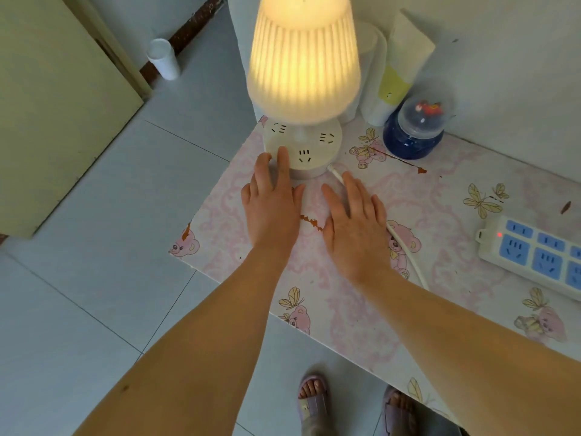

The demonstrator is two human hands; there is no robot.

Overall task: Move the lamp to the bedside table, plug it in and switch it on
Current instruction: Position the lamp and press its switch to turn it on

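Note:
The lamp (303, 61) stands lit on the bedside table (440, 196), which has a pink bear-and-butterfly top. Its pleated white shade glows yellow above a round white base (317, 146) with sockets in it. My left hand (272, 199) lies flat, fingers apart, with two fingertips resting on the base's front left edge. My right hand (353, 215) hovers open just right of it, over the lamp's white cable (405, 247). The cable runs from the base toward the table's front edge. A white power strip (534, 253) with blue sockets and a red light lies at the right.
A blue jar with a clear domed lid (416, 130) and a white-and-yellow tube (397, 73) stand behind the lamp by the wall. A white cylinder (163, 59) stands on the tiled floor at the back left, beside a pale door (56, 105). My sandalled feet (314, 401) are below.

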